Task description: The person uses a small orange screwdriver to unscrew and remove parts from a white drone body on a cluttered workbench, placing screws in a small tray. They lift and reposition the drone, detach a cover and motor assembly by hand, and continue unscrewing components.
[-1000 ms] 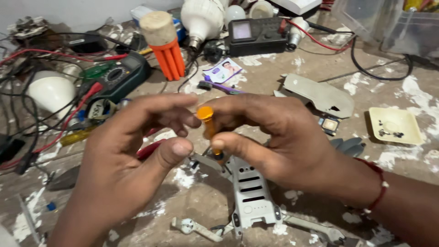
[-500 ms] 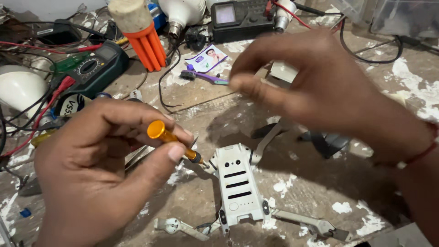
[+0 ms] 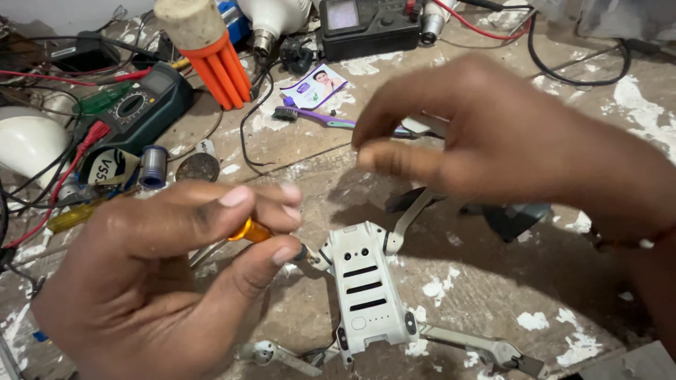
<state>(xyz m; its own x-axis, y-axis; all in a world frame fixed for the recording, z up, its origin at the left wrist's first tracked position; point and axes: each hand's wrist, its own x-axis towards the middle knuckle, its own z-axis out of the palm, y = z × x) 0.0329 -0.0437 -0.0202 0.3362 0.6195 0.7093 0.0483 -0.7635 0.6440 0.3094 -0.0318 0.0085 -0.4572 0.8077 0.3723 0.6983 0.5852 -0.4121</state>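
Pinching the orange screwdriver [image 3: 250, 231] in the left hand [image 3: 162, 281], keep its tip square on the white drone body [image 3: 366, 292] while the right hand [image 3: 493, 141] hovers empty, fingertips pinched.

screwdriver [image 3: 251, 231]: orange handle, shiny, showing between the fingers of the left hand [image 3: 162, 281]
drone [image 3: 366, 288]: pale grey body with three black slots and small dark dots; arms the same grey
tabletop [image 3: 493, 281]: brown, blotched with white patches
meter [image 3: 137, 116], at 10 o'clock of the drone: dark green case, black dial, red lead
lamp part [image 3: 218, 56], at 11 o'clock: orange fins, beige cap
bulb [image 3: 28, 144], at 9 o'clock: white
brush [image 3: 317, 118], at 12 o'clock: purple handle, black bristles
cables [image 3: 563, 70], at 1 o'clock: black, with one red
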